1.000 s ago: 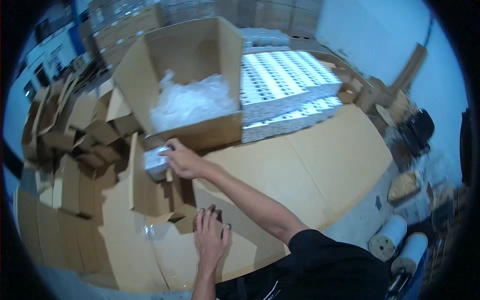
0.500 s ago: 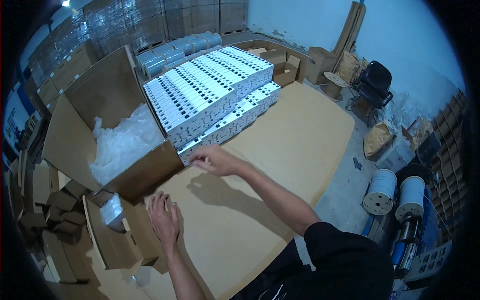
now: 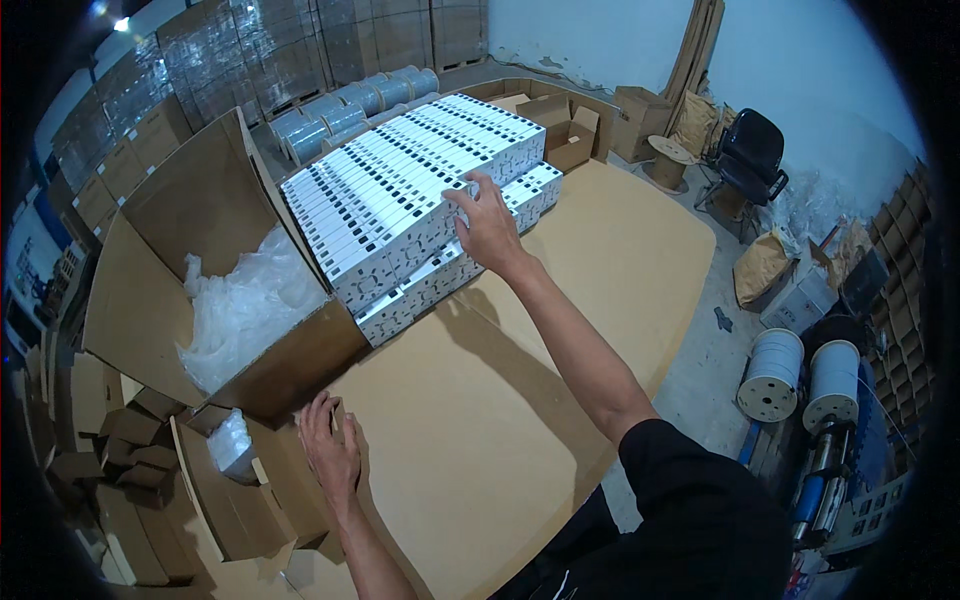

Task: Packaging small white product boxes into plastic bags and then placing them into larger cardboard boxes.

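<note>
My right hand (image 3: 487,222) reaches far forward and rests its fingers on the edge of the stacked white flat boxes (image 3: 395,195) laid in rows on the brown table (image 3: 560,330); whether it grips one I cannot tell. My left hand (image 3: 327,452) lies flat, fingers spread, on a small folded cardboard box (image 3: 285,490) at the table's near left. A clear plastic-wrapped item (image 3: 232,445) sits in a small open carton just left of that hand.
A large open carton (image 3: 190,270) holding crumpled clear plastic bags stands left of the white stack. Small brown cartons (image 3: 110,470) pile at the lower left. Right of the table are a black chair (image 3: 750,155), white spools (image 3: 800,375) and sacks.
My right hand has moved up from the big carton's corner onto the white stack. The view has swung right. My left hand has stayed on the small cardboard box.
</note>
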Available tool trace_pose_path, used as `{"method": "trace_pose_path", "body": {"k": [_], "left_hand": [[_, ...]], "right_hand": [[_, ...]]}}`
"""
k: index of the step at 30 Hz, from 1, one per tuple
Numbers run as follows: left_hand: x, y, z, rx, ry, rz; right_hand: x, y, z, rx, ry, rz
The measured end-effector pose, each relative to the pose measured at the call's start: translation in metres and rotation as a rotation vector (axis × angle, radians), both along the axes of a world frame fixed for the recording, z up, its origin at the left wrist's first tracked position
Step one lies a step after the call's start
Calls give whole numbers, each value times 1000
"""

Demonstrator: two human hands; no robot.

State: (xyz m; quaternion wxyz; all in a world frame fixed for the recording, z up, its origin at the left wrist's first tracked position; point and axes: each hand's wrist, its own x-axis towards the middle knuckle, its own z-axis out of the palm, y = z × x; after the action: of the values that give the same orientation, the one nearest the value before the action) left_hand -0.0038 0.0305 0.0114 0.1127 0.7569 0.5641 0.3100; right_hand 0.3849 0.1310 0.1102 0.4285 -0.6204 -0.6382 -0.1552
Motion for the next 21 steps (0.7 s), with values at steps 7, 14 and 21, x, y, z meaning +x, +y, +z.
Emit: {"method": "trace_pose_path", "body": {"k": [7, 14, 21], "left_hand": [[0, 0, 2, -8, -21, -7], [0, 1, 0, 9, -19, -7], [-4, -3, -2, 43, -26, 3]], "right_hand": [[7, 3, 0, -54, -25, 6], [19, -4, -10, -204, 15, 9], [14, -34, -7, -115, 64, 62]]}}
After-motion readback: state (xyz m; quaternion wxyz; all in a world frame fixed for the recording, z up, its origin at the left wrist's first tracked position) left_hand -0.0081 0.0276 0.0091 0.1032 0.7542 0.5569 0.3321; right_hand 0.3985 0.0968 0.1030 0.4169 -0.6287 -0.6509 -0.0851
